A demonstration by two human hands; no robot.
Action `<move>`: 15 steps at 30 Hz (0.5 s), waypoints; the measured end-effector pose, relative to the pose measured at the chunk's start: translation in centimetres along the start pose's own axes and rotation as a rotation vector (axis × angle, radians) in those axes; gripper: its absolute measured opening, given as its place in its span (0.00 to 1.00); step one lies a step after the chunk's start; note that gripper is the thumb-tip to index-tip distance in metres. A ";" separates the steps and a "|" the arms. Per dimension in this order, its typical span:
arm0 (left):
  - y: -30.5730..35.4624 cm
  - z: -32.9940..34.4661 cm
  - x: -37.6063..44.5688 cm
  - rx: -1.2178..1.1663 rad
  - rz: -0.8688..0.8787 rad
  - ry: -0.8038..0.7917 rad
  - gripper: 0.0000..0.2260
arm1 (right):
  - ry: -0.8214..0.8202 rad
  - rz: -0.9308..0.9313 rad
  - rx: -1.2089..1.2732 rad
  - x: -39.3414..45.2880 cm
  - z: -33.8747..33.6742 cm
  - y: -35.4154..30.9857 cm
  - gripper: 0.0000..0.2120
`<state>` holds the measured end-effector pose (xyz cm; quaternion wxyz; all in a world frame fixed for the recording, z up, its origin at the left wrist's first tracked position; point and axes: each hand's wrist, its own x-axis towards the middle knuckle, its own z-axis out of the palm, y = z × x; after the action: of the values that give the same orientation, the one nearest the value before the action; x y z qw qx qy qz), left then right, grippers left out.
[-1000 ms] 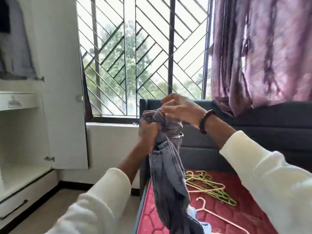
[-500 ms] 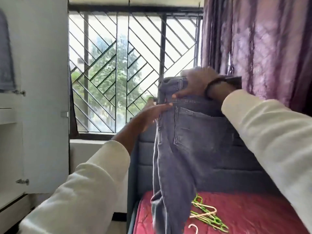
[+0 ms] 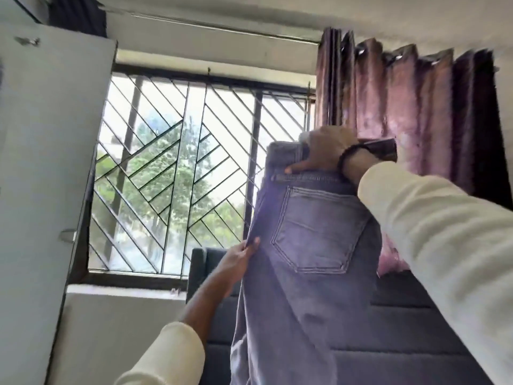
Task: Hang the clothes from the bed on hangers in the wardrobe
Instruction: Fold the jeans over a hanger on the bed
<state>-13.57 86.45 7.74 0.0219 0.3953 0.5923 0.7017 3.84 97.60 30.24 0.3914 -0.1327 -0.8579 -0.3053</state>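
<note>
Holding grey jeans (image 3: 305, 273) aloft: right hand (image 3: 324, 151) waistband, left hand (image 3: 238, 259) seam.

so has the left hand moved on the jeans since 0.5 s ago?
Yes. The left hand slid down the jeans' edge, from waistband level to beside the back pocket.

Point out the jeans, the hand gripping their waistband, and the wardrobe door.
jeans (image 3: 313, 232): head view, on the back pocket.
right hand (image 3: 323, 151): head view, on the back of the hand gripping the waistband.
wardrobe door (image 3: 41, 162): head view, on its flat white panel.
</note>
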 end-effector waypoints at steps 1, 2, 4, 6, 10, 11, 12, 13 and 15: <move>-0.3 0.0 -0.2 -0.043 -0.005 0.032 0.14 | 0.002 0.019 0.019 0.0 0.7 0.0 0.35; -0.4 0.0 -0.4 -0.079 -0.008 0.055 0.15 | 0.012 0.039 0.038 0.3 1.4 0.2 0.34; -1.1 0.0 -0.4 -0.051 0.039 0.075 0.17 | 0.039 0.046 0.055 0.9 1.8 0.6 0.34; -2.6 -0.3 -0.5 0.163 0.081 0.066 0.18 | 0.099 0.056 0.060 1.4 1.3 1.2 0.35; -8.4 -0.4 -2.1 0.330 -0.042 -0.004 0.24 | 0.173 0.123 -0.023 2.1 -0.8 3.1 0.40; -9.6 -0.7 -2.3 0.276 -0.090 0.080 0.24 | 0.175 0.140 -0.027 1.9 -0.9 3.5 0.43; -10.2 -1.1 -2.4 0.166 -0.146 0.197 0.22 | 0.183 0.158 -0.026 1.7 -1.2 4.0 0.44; -10.6 -1.2 -2.9 0.061 -0.193 0.282 0.21 | 0.177 0.183 -0.021 1.3 -0.9 4.5 0.45; -10.0 -1.0 -3.5 -0.025 -0.170 0.265 0.22 | 0.147 0.275 -0.039 0.0 -0.3 5.4 0.46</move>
<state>-16.06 86.88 -2.57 0.0079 0.2477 0.6123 0.7508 6.54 101.62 32.61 0.4885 -0.2340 -0.7946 -0.2742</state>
